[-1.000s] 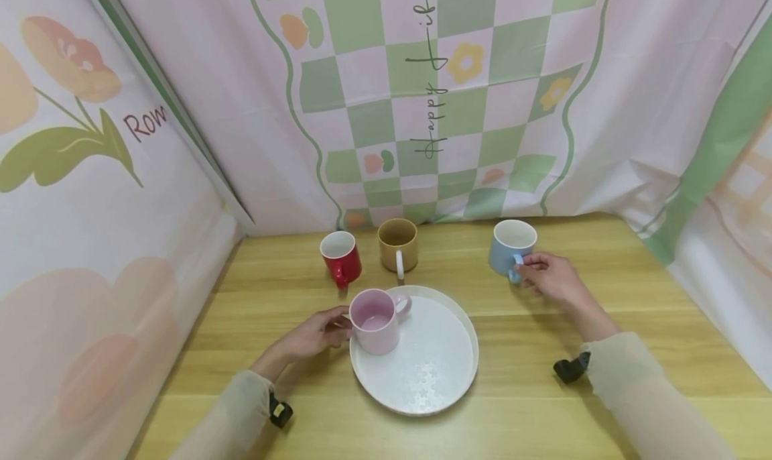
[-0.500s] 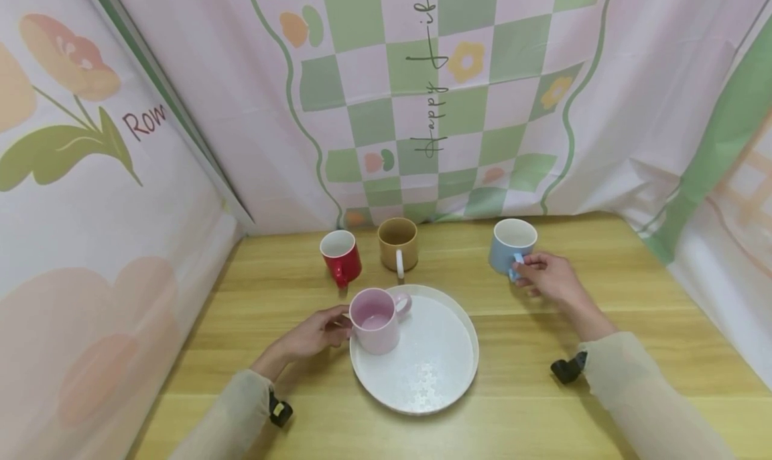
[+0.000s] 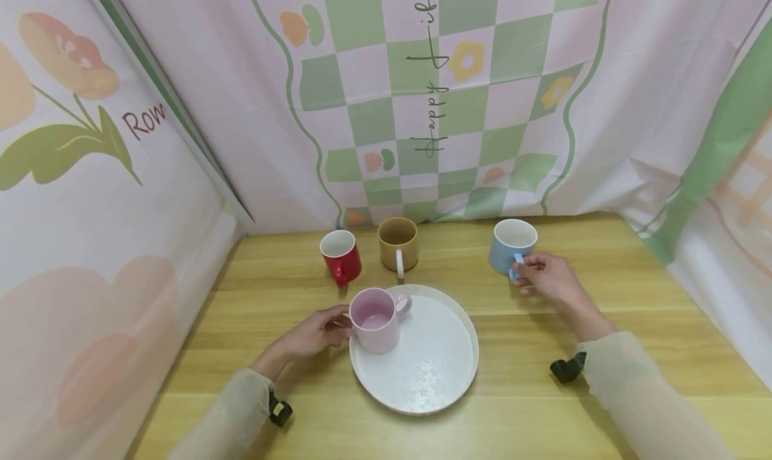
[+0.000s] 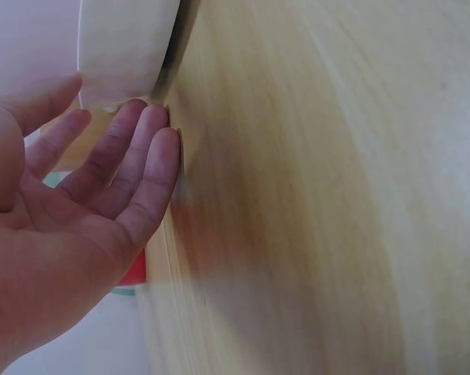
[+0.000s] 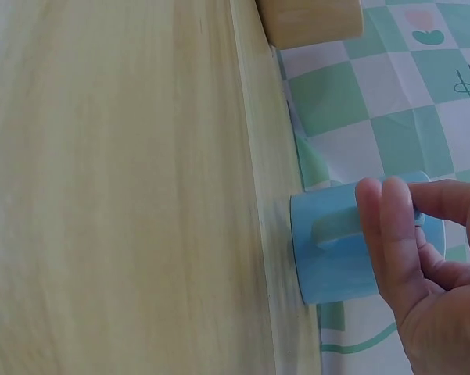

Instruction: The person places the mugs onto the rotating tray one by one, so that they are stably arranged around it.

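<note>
A light blue mug (image 3: 511, 247) with a white inside stands upright on the table at the back right. My right hand (image 3: 551, 277) pinches its handle between thumb and fingers, also plain in the right wrist view. A pink mug (image 3: 378, 326) stands on the left part of a round white tray (image 3: 437, 373), its handle pointing to the back right. Beside it my left hand (image 3: 313, 332) has its fingers loosely bent at the tray's left edge. In the left wrist view the fingertips (image 4: 152, 117) lie close to the tray's side; whether they touch the pink mug is hard to tell.
Behind the tray stand a red mug (image 3: 341, 259) and a brown mug (image 3: 399, 245) with a white handle, side by side. A patterned cloth (image 3: 458, 111) hangs along the wooden table's (image 3: 265, 272) back edge, and another covers the left side.
Fingers of the right hand have drawn in slightly on the blue mug's handle. The mugs, the tray and the left hand stay in place.
</note>
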`<state>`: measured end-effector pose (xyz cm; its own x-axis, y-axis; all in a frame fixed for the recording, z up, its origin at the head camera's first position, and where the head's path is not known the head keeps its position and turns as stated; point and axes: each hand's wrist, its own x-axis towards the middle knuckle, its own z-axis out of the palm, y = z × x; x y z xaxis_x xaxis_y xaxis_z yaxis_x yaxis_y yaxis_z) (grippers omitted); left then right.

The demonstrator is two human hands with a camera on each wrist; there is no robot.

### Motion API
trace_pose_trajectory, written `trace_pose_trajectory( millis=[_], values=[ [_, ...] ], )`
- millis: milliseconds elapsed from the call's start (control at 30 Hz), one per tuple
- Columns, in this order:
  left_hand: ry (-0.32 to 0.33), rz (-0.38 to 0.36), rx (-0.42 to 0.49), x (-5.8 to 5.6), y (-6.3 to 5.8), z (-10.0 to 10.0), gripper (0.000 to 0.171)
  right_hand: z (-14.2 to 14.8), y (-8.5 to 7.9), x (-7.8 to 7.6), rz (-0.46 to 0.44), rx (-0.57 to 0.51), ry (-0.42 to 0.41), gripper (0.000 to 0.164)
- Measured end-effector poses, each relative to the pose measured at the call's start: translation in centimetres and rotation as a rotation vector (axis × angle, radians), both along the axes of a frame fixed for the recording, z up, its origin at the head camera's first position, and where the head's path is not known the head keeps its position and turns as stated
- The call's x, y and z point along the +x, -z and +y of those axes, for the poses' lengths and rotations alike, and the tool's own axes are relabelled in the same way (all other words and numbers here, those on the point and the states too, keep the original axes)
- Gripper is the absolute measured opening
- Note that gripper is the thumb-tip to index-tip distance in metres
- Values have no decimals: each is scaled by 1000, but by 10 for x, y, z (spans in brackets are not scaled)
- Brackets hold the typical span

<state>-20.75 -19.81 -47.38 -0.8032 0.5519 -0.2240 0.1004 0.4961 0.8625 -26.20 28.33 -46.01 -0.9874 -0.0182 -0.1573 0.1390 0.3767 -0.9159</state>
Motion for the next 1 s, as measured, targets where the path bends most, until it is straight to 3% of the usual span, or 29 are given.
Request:
trace_pose_trajectory(
  millis=[167, 633, 1000],
  values=[
    [0, 4, -3, 0, 0, -1, 46, -1, 0, 0, 5, -16, 2, 44],
    [-3, 1, 4, 1, -1, 0, 45, -8, 0, 3, 111, 84, -19, 35],
    [0, 7, -1, 0, 0, -1, 45, -12, -3, 5, 144, 144, -42, 33]
  ],
)
